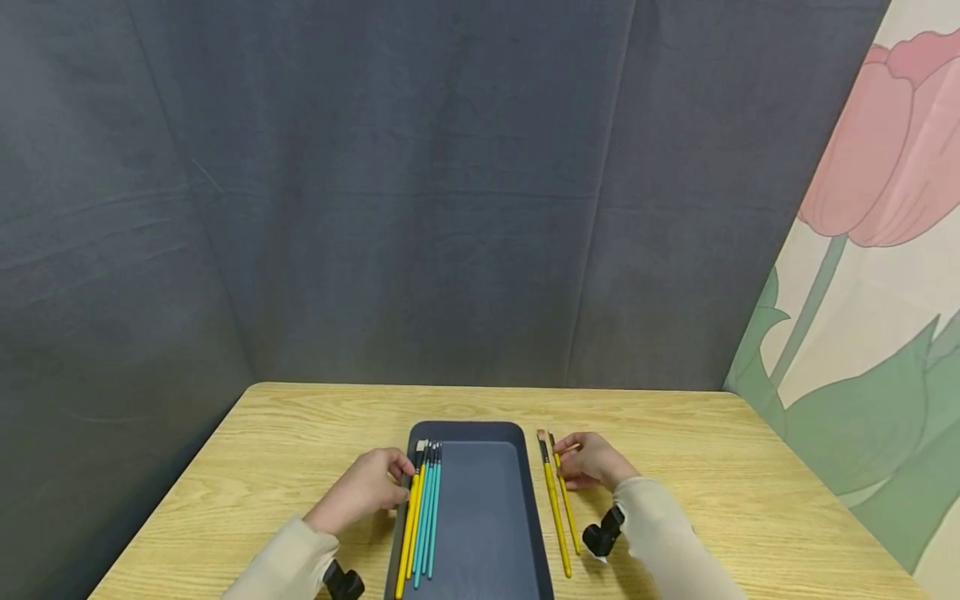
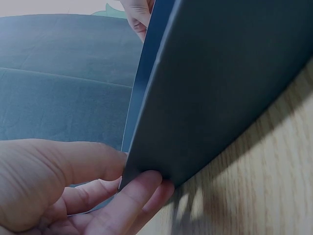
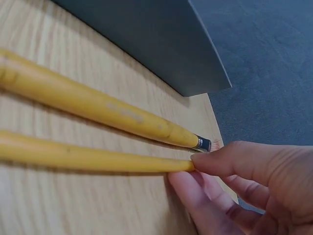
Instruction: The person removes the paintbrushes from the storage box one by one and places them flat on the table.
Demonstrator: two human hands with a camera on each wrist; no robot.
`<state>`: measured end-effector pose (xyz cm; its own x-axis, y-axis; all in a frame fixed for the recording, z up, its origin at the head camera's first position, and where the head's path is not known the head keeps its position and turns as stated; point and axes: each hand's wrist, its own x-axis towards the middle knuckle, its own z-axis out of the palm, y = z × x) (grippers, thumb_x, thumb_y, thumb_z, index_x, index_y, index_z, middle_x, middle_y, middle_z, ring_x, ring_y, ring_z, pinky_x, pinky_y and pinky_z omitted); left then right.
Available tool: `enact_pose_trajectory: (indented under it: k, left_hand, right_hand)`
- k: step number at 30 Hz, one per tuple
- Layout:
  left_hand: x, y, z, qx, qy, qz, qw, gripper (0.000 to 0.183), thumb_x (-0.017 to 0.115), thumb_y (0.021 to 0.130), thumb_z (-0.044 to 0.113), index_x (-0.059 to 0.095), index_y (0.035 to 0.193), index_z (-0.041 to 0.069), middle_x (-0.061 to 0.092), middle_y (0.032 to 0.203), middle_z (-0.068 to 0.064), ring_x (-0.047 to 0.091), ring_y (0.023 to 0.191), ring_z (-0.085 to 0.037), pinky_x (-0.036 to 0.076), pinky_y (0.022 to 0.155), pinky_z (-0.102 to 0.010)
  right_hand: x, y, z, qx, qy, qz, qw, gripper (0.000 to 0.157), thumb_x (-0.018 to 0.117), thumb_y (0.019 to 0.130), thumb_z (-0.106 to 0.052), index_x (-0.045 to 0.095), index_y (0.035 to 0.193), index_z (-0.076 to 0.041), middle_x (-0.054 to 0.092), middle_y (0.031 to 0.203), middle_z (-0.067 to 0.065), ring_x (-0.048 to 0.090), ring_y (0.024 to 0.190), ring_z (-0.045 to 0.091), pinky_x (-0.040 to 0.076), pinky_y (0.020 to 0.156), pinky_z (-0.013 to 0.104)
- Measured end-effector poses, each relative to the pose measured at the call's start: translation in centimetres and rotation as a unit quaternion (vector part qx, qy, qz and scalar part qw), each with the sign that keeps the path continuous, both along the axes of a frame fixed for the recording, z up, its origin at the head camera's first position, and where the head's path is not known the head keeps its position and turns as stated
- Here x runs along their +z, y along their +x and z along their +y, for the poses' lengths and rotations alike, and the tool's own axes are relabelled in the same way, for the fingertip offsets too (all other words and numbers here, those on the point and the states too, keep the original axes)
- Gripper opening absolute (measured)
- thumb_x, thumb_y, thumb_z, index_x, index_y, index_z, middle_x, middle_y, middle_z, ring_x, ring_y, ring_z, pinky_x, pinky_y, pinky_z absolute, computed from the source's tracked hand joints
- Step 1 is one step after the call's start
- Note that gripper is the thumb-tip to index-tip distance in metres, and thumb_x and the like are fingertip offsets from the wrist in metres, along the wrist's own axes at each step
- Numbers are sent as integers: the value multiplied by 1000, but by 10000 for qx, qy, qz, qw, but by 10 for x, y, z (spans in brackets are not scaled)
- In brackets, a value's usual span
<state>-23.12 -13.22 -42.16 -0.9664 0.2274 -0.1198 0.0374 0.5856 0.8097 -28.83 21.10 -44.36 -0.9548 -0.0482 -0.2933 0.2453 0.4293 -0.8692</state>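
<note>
At the left rim of a dark grey tray (image 1: 491,525), my left hand (image 1: 367,483) pinches the edge. In the left wrist view its thumb meets the rim while the fingers (image 2: 139,196) lie against the outer wall. My right hand (image 1: 592,461) pinches a thin yellow paintbrush (image 3: 88,156) near its bristle end, between thumb and fingers. Beside it, nearer the tray, lies a thicker yellow paintbrush (image 1: 555,512) with reddish-brown bristles. Along the tray's left side, yellow paintbrushes (image 1: 408,533) and several teal paintbrushes (image 1: 430,525) lie side by side, bristles pointing away from me.
The wooden table (image 1: 300,433) carries the tray near its front middle. A dark grey cloth (image 1: 450,208) hangs behind the table and along its left. On the right is a wall covering with a pink tulip (image 1: 862,142).
</note>
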Motion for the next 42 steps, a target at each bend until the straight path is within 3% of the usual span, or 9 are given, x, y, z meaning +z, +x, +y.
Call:
enact_pose_trajectory:
  k: [15,42]
  left_hand:
    - [0,-1,0,31,-28,-24,10000,26,67,72,-7,60,96,-1,56,81,-8,53,57,-15,50,53,-30]
    - [0,1,0,7,-25,75,10000,26,66,73,-7,60,97,-1,56,82,-9,55,58,-16,51,55,-30]
  right_hand:
    - [-1,-3,-5,-137,405,-92,9990,33,70,75,11,57,104,1,57,83,10,59,62,16,56,56,29]
    - [1,2,-5,-130,211,80,9997,34,69,73,10,57,104,1,61,81,9,59,60,14,55,54,28]
